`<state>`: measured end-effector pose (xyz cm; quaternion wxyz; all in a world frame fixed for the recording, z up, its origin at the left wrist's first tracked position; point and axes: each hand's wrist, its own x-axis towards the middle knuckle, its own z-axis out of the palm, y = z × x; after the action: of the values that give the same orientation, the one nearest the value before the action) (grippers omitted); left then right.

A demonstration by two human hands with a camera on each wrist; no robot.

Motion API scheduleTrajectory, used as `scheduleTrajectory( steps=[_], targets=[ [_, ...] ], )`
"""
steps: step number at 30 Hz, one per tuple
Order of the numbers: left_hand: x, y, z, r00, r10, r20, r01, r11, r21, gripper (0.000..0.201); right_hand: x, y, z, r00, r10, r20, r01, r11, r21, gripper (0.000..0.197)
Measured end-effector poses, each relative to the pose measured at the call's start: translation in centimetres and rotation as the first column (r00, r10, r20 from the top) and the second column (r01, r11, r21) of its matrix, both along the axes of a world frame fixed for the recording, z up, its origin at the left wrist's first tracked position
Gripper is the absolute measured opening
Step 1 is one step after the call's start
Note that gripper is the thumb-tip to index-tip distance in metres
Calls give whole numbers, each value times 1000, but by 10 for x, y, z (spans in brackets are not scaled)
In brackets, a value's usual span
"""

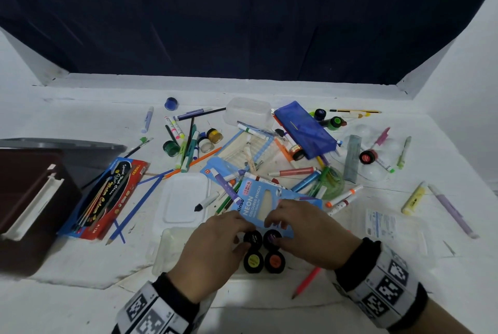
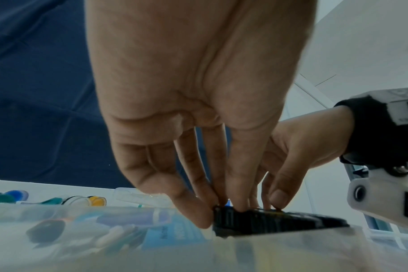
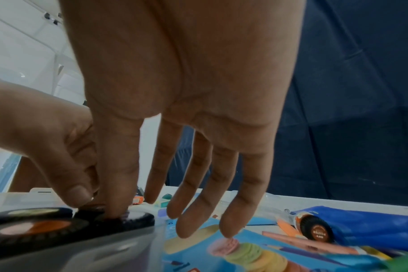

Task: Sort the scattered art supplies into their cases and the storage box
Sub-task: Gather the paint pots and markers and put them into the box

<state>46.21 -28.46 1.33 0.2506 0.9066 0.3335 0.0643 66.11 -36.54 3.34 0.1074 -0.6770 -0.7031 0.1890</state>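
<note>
Sitting within left grip (image 1: 215, 242), under right grip (image 1: 304, 226): rear paint pots (image 1: 253, 239).

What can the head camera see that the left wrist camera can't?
Only the head camera shows the brown box and the blue pouch. Only the left wrist camera shows the ridged side of a black jar lid and the camera under the right wrist. Both show the left hand, the right hand and the blue pencil pack.

Paint jar (image 1: 253, 238) label illegibly blurred
</note>
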Motion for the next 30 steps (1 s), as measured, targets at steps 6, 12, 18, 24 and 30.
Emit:
scheduleTrajectory(
  steps=[6, 12, 18, 24, 30],
  targets=[
    [1, -2, 2, 996, 86, -25, -86, 996, -1, 28, 2, 8, 4, 1000, 16, 18, -15, 998, -62, 27],
    [5, 0, 4, 993, 110, -32, -110, 994, 15, 25, 3, 19, 3, 996, 53, 65, -46, 993, -105, 27],
    [-5, 13, 12, 979, 158, 127, -143, 983, -118, 27, 10, 23, 12, 998, 65, -19, -66, 998, -15, 33],
    [-15, 56, 50, 921, 202, 333, -161, 976, -148, 5, 54, 53, 15, 980, -127, -154, 171, 931, 322, 9],
    [-9, 145, 62, 961, 188, 205, -214, 970, 112, 19, 112, 99, 7, 956, -278, 93, 253, 943, 217, 21]
  ],
)
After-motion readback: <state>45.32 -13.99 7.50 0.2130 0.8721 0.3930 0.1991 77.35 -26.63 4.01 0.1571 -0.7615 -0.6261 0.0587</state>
